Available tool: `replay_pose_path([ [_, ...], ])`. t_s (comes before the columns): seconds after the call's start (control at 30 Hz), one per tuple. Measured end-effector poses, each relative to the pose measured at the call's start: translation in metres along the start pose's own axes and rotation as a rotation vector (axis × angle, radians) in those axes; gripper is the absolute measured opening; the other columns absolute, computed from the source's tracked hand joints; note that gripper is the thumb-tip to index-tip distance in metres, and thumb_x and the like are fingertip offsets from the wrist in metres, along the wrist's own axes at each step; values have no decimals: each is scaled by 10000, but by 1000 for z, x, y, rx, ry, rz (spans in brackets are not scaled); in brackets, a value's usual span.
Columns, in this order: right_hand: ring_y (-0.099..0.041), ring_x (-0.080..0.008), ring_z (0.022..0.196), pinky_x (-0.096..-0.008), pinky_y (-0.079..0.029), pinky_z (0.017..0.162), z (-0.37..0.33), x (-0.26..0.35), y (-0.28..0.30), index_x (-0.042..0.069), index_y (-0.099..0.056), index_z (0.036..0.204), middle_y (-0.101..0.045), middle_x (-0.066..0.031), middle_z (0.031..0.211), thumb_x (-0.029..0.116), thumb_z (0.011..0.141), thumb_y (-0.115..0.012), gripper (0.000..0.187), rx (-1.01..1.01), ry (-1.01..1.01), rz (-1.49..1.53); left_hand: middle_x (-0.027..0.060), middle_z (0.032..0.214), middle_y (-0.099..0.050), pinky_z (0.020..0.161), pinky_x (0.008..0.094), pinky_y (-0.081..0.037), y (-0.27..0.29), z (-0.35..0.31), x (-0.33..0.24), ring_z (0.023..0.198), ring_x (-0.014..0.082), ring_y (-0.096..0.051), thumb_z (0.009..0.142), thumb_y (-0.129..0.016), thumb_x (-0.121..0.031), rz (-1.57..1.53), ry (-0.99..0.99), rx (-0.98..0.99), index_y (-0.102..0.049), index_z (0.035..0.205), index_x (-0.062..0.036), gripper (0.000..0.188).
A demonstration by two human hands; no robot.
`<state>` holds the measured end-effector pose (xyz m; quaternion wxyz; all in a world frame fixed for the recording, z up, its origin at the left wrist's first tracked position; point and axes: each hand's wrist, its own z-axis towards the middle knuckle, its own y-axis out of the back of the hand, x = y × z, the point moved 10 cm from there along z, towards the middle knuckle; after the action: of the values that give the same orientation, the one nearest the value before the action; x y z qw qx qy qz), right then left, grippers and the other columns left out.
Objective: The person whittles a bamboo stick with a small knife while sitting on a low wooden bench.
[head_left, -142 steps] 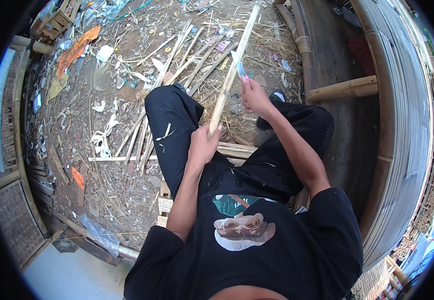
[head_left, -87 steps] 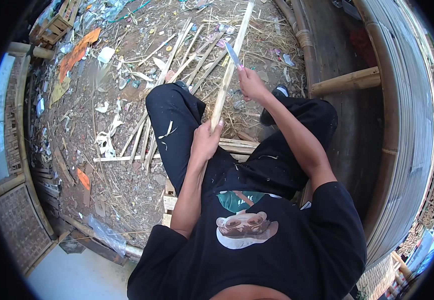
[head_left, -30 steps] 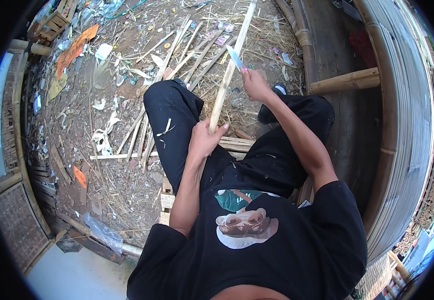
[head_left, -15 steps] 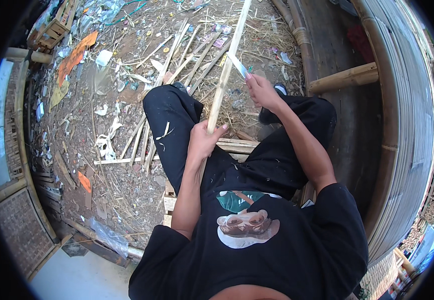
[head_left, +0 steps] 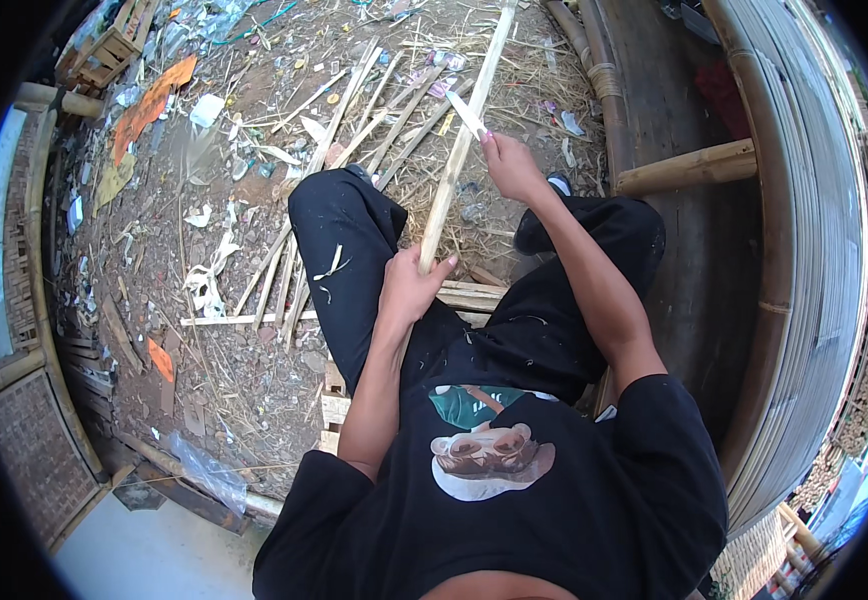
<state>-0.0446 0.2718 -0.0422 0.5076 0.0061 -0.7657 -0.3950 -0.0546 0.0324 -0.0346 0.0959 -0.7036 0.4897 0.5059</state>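
Note:
My left hand (head_left: pixel 415 285) is closed round the lower part of a long, pale bamboo strip (head_left: pixel 451 172), which slants up and away past my knees to the top of the view. In my right hand (head_left: pixel 514 165) is a knife (head_left: pixel 467 114), gripped by its handle, which my fingers mostly hide. Its bright blade lies across the strip partway up, the tip pointing to the upper left. Small shavings (head_left: pixel 331 266) cling to the left leg of my black trousers.
Several loose bamboo strips (head_left: pixel 409 115) lie on the littered ground beyond my left knee. Orange sheet scraps (head_left: pixel 154 105) and a clear plastic bag (head_left: pixel 209 470) are at the left. Along the right runs a bamboo frame (head_left: pixel 689 167) beside a stack of thin slats (head_left: pixel 824 250).
The knife's blade has swung over to the left across the strip, and my right hand has shifted slightly left and nearer. My left hand keeps its hold on the strip.

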Motion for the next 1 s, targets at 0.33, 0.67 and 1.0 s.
replay_pose_path([
  [0.33,-340,-95,401,-268,-278,352,-39,-23,-34,95,-426,821,-363,28,554,409,1012,-355,374,248,-314,478,-32,567,-483,473,250,-336,2,2,1,534,45,-420,787,-741,-252,28,17,-15,-568,711,-7,310],
  [0.67,-266,-62,378,-245,-217,341,-43,-13,-16,100,-421,797,-350,42,545,411,1013,-371,382,201,-266,670,-60,573,-465,445,232,-297,-2,4,7,509,27,-379,791,-751,-229,-110,25,22,-540,693,-34,303],
  [1.0,-554,-471,799,-504,-426,720,-1,4,5,-48,-579,858,-597,-281,798,341,990,-389,452,-51,-15,26,-60,575,-444,448,237,-304,-2,0,-2,514,31,-378,786,-758,-241,-36,-11,23,-537,705,-46,305],
])
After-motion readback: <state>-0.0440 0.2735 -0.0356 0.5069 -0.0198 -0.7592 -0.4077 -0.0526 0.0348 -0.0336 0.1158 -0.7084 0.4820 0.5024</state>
